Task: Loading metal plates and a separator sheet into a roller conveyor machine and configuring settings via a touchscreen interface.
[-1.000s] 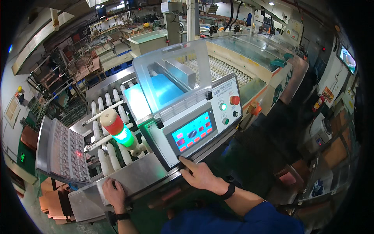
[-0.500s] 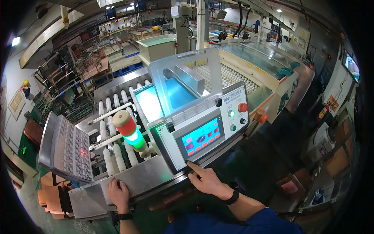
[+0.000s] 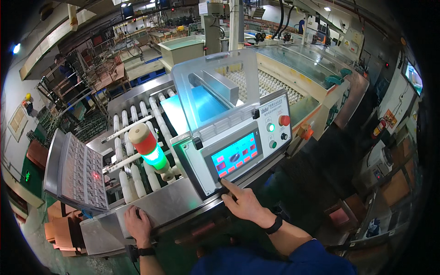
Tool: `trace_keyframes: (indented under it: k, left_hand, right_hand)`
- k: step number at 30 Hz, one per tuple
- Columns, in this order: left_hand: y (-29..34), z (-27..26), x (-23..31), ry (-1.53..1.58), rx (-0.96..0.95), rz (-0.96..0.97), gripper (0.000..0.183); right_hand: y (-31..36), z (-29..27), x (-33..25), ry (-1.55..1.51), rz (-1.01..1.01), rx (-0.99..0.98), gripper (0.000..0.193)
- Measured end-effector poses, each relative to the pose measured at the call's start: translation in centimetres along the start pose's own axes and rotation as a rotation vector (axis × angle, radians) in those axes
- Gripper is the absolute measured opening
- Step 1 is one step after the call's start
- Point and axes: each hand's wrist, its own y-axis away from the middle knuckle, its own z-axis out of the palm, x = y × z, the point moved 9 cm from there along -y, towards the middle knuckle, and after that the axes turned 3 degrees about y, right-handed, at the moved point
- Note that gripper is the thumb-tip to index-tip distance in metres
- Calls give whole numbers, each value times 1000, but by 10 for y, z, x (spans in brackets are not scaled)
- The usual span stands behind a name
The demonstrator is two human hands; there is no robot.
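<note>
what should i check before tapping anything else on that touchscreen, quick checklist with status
1. Right hand at the touchscreen: ok, index fingertip sits at the screen's lower left corner.
2. Left hand steady: ok, it lies flat on the steel ledge at the machine's front.
3. Signal tower: ok, its green segment is lit, the red one above looks unlit.
4. Green lamp on the control panel: ok, it glows.
5. Red round button: cannot tell whether it is pressed in.
6. Clear guard over the machine: ok, it appears down.
</note>
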Motion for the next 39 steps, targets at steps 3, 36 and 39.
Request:
trace_keyframes:
  k: [3,36,39]
  left_hand:
    - [1,-2,2,1,3,-1,20]
    - [2,-12,-1,4,96,15,23]
    - [1,-7,-6,12,43,-10,23]
  right_hand:
    - [-7,0,3,35,-43,18,51]
    - [41,144,-38,-260,-26,-535,28]
    - [43,151,-36,-199,-46,-577,27]
